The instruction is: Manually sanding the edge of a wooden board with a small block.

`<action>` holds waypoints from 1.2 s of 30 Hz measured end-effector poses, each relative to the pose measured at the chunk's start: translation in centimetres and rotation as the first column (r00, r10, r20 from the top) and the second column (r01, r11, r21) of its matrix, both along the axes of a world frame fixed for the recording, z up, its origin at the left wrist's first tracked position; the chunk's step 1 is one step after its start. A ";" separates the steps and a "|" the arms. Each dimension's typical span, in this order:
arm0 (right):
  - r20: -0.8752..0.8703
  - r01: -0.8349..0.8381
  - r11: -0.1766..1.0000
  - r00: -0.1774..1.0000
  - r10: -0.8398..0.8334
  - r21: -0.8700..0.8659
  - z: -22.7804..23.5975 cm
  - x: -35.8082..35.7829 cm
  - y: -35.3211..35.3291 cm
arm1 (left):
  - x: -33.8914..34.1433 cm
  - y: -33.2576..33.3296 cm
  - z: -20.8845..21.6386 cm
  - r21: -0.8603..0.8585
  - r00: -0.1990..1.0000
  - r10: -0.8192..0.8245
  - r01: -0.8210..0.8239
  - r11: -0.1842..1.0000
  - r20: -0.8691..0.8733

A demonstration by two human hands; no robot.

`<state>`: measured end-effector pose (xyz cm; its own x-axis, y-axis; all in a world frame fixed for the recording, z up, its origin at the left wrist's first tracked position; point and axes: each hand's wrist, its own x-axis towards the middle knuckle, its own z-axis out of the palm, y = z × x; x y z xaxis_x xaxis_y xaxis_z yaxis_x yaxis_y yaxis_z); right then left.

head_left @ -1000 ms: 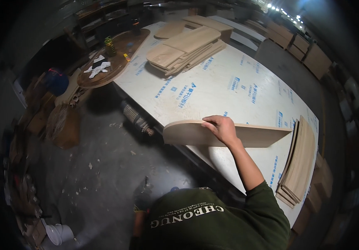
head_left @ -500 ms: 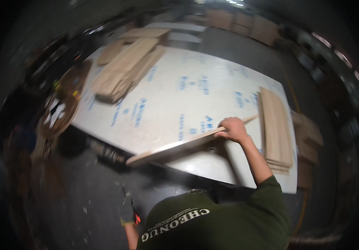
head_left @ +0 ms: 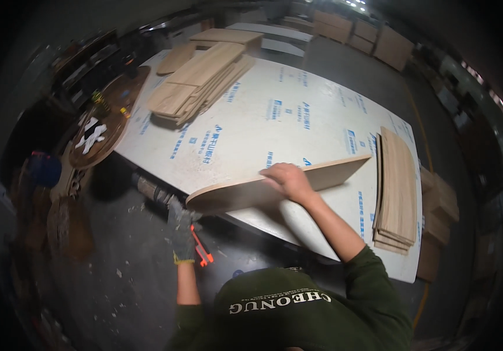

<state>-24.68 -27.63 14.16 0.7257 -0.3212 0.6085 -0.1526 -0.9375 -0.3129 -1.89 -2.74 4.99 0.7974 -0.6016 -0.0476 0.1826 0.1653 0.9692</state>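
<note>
A wooden board [head_left: 234, 195] with a rounded left end stands tilted on its long edge on the white-covered table [head_left: 245, 128]. My bare right hand [head_left: 289, 181] is closed over the middle of its upper edge. Just below the board's rounded end is my left hand [head_left: 181, 234], in a grey work glove with a yellow cuff. An orange utility knife [head_left: 203, 248] sticks out of its grip, and the fingers are partly hidden. Whether the glove touches the board I cannot tell.
Curved wooden boards [head_left: 396, 187] are stacked at the table's right side. Another board stack [head_left: 196, 82] lies at the far left. Beside it, a brown round-ended surface [head_left: 102, 123] carries a white cloth and a yellow item. Cartons [head_left: 435, 205] stand beyond the right edge.
My left hand with the knife has risen to the board's rounded end. My right hand has moved left along the upper edge, and more of the board's broad face shows.
</note>
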 end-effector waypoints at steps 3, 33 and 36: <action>-0.050 -0.067 0.998 0.997 0.067 0.002 0.1 5.6 2.8 | -0.3 -3.2 4.2 -0.103 0.996 -0.085 0.088 0.991 0.035; -0.075 0.143 0.988 0.988 -0.138 0.064 0.9 10.3 5.4 | 2.7 -5.0 1.4 -0.035 0.976 -0.218 0.218 0.975 0.013; 0.025 -0.015 0.999 1.000 0.016 -0.046 -0.2 9.2 4.8 | 2.2 -5.4 1.8 -0.060 0.987 -0.145 0.149 0.987 0.070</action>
<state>-15.48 -22.86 13.95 0.7147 -0.2813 0.6404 -0.1307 -0.9531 -0.2729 0.28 -8.17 6.83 0.7001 -0.7126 0.0450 0.1458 0.2043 0.9680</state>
